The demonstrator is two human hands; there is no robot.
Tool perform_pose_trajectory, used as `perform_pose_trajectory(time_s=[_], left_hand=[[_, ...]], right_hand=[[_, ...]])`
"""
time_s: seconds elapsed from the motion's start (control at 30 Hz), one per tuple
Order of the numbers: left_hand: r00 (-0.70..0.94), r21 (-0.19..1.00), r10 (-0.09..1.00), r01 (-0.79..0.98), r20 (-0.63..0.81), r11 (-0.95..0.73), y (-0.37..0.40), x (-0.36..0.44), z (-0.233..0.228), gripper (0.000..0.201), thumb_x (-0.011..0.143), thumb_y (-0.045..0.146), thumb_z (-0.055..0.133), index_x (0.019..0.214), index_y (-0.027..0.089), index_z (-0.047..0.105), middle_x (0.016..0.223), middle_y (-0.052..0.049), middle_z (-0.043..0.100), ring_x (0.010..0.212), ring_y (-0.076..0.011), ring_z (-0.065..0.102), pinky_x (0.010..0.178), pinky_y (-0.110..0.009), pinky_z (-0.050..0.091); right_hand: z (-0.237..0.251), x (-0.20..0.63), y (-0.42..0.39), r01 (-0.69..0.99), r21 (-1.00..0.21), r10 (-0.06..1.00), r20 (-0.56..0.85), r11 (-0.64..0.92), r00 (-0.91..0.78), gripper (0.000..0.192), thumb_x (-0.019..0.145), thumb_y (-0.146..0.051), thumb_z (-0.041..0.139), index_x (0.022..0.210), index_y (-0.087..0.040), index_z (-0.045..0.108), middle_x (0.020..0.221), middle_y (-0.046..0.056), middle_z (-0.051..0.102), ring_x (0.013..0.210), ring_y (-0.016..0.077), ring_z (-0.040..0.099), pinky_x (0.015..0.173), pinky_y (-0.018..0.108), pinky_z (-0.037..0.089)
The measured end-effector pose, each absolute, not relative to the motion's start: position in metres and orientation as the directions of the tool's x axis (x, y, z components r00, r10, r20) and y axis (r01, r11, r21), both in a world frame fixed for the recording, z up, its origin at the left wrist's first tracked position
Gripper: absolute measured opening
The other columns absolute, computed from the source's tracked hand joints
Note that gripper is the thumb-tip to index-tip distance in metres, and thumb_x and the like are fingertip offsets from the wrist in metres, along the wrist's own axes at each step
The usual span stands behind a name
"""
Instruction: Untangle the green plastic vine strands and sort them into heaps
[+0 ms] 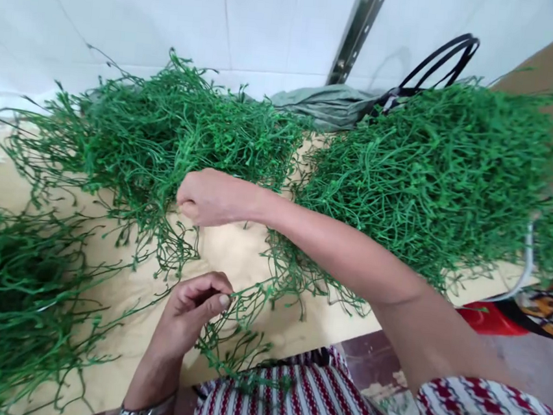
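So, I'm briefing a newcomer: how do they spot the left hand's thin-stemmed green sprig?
Over the pale yellow tabletop, find the left hand wearing a silver wristband. The sprig is pinched in it, unlike the tangled green heaps lying around.

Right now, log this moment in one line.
left hand: pinching green stems | right hand: closed by back-left green pile, contents hidden | back-right green pile: on pale surface

There are three large green-stem heaps [425,183], one held bunch [251,298], one post [357,36], one wristband [146,413].
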State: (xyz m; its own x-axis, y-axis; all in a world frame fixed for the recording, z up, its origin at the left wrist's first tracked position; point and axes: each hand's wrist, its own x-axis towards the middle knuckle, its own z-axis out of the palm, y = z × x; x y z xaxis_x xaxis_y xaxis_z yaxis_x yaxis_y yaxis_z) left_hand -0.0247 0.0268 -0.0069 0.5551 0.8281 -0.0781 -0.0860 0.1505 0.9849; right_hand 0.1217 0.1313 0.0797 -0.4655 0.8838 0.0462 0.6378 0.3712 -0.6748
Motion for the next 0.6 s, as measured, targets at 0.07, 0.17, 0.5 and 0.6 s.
perform_pose_trajectory(time_s=[0.07, 0.17, 0.5, 0.6], left_hand=[[0.541, 0.982, 0.839, -0.112, -0.068, 0.152, 0.027, -0.024, -0.006, 0.009, 0.072, 0.024, 0.064, 0.068, 0.015, 0.063, 0.060, 0.000, 0.048, 0.052, -0.0078, 0.040, 0.047, -0.021, 0.029], [0.536, 0.975, 0.843, -0.169, -0.029, 0.141, 0.027, -0.023, -0.005, 0.009, 0.070, 0.023, 0.065, 0.067, 0.014, 0.064, 0.058, 0.000, 0.049, 0.050, -0.0077, 0.040, 0.045, -0.020, 0.029], [0.470, 0.954, 0.865, -0.300, 0.174, -0.029, 0.028, -0.021, -0.003, 0.011, 0.067, 0.027, 0.066, 0.067, 0.016, 0.066, 0.055, -0.002, 0.053, 0.052, -0.0116, 0.046, 0.046, -0.023, 0.034], [0.490, 0.968, 0.848, -0.234, 0.202, -0.095, 0.030, -0.027, -0.005, 0.012, 0.070, 0.028, 0.064, 0.069, 0.016, 0.066, 0.058, -0.003, 0.055, 0.055, -0.0136, 0.049, 0.051, -0.026, 0.037]], right_hand=[[0.095, 0.143, 0.109, 0.697, -0.489, 0.825, 0.091, 0.525, -0.558, 0.023, 0.075, -0.008, 0.043, 0.053, -0.014, 0.051, 0.056, 0.002, 0.053, 0.060, 0.0104, 0.048, 0.060, 0.025, 0.033], [0.106, 0.181, 0.067, 0.737, -0.440, 0.852, 0.158, 0.513, -0.499, 0.025, 0.082, -0.011, 0.040, 0.070, -0.011, 0.061, 0.063, 0.003, 0.057, 0.061, 0.0109, 0.051, 0.063, 0.025, 0.038], [0.042, 0.220, -0.021, 0.671, -0.545, 0.862, 0.263, 0.503, -0.433, 0.031, 0.078, -0.020, 0.059, 0.108, -0.020, 0.057, 0.136, 0.008, 0.038, 0.127, 0.0213, 0.032, 0.100, 0.042, 0.036], [0.034, 0.217, -0.024, 0.675, -0.535, 0.861, 0.337, 0.508, -0.381, 0.020, 0.079, -0.017, 0.056, 0.099, -0.018, 0.058, 0.129, 0.009, 0.046, 0.125, 0.0208, 0.035, 0.100, 0.043, 0.035]])
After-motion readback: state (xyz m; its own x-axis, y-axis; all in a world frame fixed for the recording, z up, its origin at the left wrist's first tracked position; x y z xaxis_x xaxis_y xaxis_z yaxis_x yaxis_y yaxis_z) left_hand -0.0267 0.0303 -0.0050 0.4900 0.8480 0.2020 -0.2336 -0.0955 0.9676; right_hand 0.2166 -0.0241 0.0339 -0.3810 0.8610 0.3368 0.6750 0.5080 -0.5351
